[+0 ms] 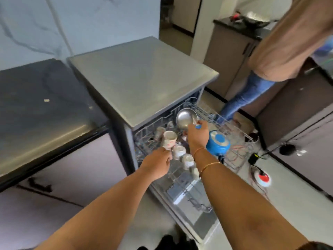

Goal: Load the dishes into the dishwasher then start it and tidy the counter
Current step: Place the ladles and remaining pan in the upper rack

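Cup (169, 140) white, pink-printed; steel bowl (185, 117) shiny.

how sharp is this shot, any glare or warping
Head view: soft throughout, smeared most on the rack and cup; wide-angle stretch toward the corners; glare streak along the counter front edge and on the bowl; dishwasher top evenly lit.

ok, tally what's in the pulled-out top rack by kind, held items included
white cups: 5, counting the white cup that the left hand grips; the nearest is blurred
steel bowl: 1, held by the right hand
blue container: 1
total: 7
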{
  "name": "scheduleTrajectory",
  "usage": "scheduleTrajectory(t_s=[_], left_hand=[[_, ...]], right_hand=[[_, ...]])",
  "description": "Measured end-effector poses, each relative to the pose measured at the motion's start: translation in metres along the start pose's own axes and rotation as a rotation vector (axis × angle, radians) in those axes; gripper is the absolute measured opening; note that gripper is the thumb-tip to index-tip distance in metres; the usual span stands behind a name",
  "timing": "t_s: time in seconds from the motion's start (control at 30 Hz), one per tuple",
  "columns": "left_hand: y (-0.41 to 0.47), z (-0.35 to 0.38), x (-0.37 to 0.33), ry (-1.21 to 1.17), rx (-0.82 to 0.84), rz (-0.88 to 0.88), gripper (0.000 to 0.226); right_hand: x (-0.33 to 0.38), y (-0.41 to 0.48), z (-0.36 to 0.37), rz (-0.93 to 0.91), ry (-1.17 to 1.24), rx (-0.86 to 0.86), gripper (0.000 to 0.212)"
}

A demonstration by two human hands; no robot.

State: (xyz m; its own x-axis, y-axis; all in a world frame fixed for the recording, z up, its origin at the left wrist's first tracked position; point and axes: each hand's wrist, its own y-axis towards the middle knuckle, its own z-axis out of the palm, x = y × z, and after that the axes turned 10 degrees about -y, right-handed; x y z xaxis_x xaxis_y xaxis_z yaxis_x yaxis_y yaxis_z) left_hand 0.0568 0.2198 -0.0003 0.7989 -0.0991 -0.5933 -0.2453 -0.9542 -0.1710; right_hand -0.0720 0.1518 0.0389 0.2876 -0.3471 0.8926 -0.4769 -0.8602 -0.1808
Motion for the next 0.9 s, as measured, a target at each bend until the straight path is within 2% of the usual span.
scheduleTrajectory(t_s=[0.1, 0.23, 0.37, 0.47, 0.63, 0.9], left_hand=[[0.038, 0.039, -0.037, -0.033, 0.049, -0.066, 0.026], [0.080, 0.080, -0.087, -0.114, 0.068, -0.127, 0.026], [0.114, 0.108, -0.119, -0.182, 0.104, -0.144, 0.022], [0.137, 0.124, -0.129, -0.168, 0.135, -0.139, 0.021], [0.168, 0.143, -0.133, -0.141, 0.206, -0.108, 0.023], [0.199, 0.167, -0.127, -0.123, 0.270, -0.078, 0.022]], right_hand=[[-0.026, 0.054, -0.043, 0.019, -0.037, -0.037, 0.022], [-0.050, 0.110, -0.092, 0.126, 0.028, -0.100, 0.010], [-0.066, 0.157, -0.127, 0.147, 0.012, -0.170, 0.019], [-0.076, 0.187, -0.147, 0.140, -0.050, -0.228, 0.024], [-0.085, 0.227, -0.173, 0.169, -0.148, -0.305, 0.016], [-0.119, 0.278, -0.182, 0.213, -0.121, -0.418, 0.027]])
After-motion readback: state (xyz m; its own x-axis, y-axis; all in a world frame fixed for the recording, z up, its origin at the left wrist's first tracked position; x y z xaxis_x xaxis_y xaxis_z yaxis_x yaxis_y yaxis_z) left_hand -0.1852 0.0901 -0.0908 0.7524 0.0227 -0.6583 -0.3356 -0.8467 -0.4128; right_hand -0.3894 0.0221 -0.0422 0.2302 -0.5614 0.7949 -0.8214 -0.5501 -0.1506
